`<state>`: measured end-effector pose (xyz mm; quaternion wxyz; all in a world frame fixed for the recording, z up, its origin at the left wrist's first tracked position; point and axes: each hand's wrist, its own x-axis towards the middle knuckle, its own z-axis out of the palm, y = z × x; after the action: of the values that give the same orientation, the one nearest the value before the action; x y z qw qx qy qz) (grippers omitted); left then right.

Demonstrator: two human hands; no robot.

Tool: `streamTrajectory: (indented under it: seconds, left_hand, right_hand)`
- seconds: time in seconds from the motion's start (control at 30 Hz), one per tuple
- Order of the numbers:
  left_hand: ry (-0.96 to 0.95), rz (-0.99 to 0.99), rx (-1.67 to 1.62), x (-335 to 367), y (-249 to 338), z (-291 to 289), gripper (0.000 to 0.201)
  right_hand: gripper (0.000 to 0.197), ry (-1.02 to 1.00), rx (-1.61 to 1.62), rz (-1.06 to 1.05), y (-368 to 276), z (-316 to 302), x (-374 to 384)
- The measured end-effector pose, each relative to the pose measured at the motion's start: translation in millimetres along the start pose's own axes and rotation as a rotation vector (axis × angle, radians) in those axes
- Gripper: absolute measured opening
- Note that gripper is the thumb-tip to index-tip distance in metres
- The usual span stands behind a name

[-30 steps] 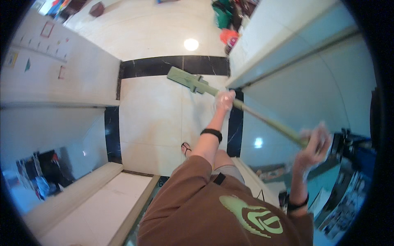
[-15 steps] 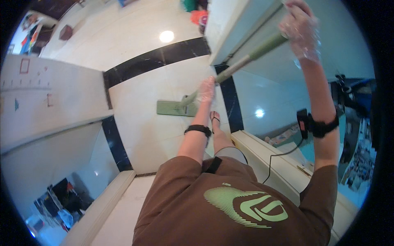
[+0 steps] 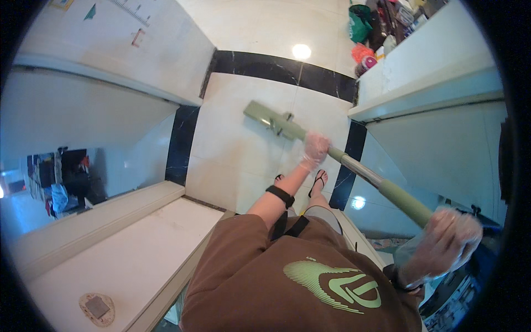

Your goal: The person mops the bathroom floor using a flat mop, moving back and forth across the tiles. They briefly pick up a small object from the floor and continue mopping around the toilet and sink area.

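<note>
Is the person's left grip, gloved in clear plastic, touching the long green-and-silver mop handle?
Touching: the head view shows the left grip wrapped around the mop handle, with no visible gap.

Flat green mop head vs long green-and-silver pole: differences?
Shape: the flat green mop head is rectangular; the long green-and-silver pole is slender.
Colour: the mop head looks mostly green; the pole has a silver stretch.
Contact: the clear-gloved left grip and right grip hold the pole; neither touches the mop head.
Shared: both show green surfaces.
</note>
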<state>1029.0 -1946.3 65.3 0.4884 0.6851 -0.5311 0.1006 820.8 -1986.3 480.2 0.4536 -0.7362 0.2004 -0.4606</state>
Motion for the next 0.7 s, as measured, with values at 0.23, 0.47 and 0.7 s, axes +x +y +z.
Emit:
streamTrajectory:
  seconds: [0.23,0.47,0.7]
  left_hand:
    - [-0.149,-0.219,-0.158,62.2,-152.8,-48.1,0.017]
    - [-0.278,-0.409,0.072,68.9,-241.9,-50.6,0.034]
    - [-0.003,-0.537,0.173,186.0,-269.2,-4.5,0.017]
  right_hand:
    - [0.008,0.068,0.135,-0.151,45.7,144.2,-17.2]
    - [0.011,-0.151,0.186,-0.174,127.4,210.0,37.8]
    - [0.011,-0.197,0.534,0.091,189.2,221.7,254.0]
